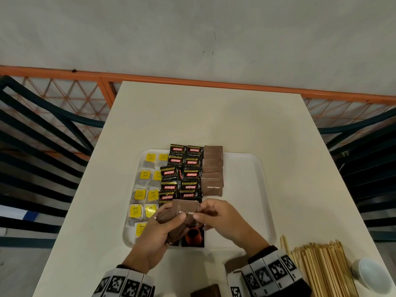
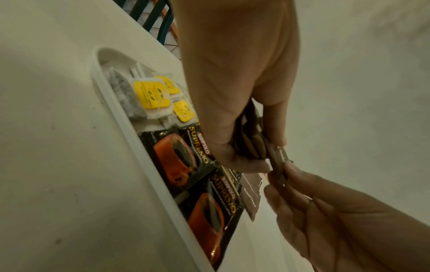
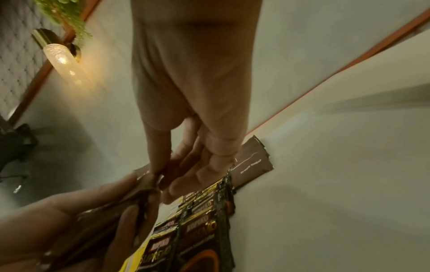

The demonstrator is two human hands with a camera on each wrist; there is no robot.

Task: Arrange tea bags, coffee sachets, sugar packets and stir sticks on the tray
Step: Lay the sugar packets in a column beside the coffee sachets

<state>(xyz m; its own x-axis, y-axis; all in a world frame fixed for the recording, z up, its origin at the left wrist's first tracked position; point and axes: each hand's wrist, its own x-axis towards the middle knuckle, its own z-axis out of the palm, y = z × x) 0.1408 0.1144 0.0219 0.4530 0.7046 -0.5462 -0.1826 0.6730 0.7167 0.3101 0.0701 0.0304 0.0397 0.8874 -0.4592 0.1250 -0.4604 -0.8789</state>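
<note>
The left hand (image 1: 156, 232) grips a bunch of sugar packets (image 1: 184, 213) over the tray (image 1: 246, 189), like a deck, so they are easy to deal out. The right hand (image 1: 222, 219) pinches the top one, probably to add it to the sugar row (image 1: 212, 170) beside the coffee (image 1: 182, 170) and tea bags (image 1: 145, 185). The sticks (image 1: 323, 269) wait on the table.

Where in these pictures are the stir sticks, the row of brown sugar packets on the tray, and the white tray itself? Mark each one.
stir sticks (image 1: 323, 273): head view, middle of the bundle lying on the table.
row of brown sugar packets (image 1: 212, 170): head view, middle of the overlapping row.
white tray (image 1: 264, 185): head view, its right rim.
</note>
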